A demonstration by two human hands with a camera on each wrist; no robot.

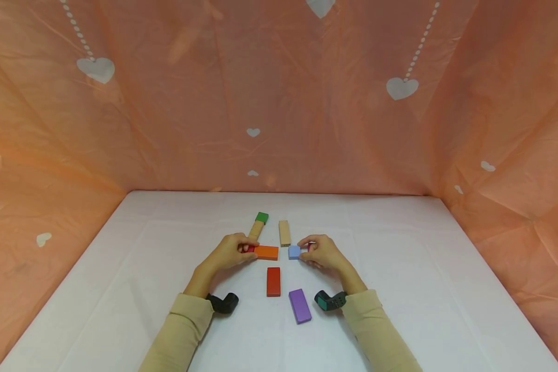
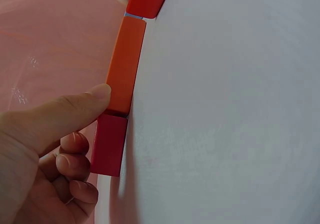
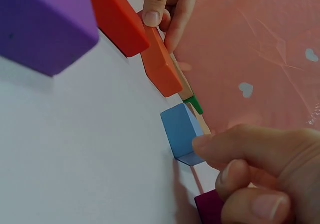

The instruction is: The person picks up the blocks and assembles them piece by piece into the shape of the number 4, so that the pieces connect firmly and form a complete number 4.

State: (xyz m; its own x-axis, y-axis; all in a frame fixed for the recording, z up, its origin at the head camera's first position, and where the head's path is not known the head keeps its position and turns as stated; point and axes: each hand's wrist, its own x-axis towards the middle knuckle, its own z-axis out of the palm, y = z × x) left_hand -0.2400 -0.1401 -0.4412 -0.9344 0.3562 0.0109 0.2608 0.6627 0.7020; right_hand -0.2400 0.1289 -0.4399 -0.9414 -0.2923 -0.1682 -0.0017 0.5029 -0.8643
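Observation:
My left hand (image 1: 230,252) pinches the left end of an orange block (image 1: 266,252), the thumb on its near side. A crimson block (image 2: 109,145) sits end to end with it, beside the curled fingers. My right hand (image 1: 323,251) pinches a small light blue block (image 1: 294,252) between thumb and forefinger. That block stands a short gap right of the orange one. Under the right fingers a magenta block (image 3: 210,206) shows in part; the rest is hidden.
Beyond the hands lie two plain wooden blocks (image 1: 284,233), the left one meeting a green block (image 1: 262,217). Nearer on the white table (image 1: 390,248) are a red block (image 1: 273,282) and a purple block (image 1: 299,306). Orange cloth (image 1: 279,103) walls the table.

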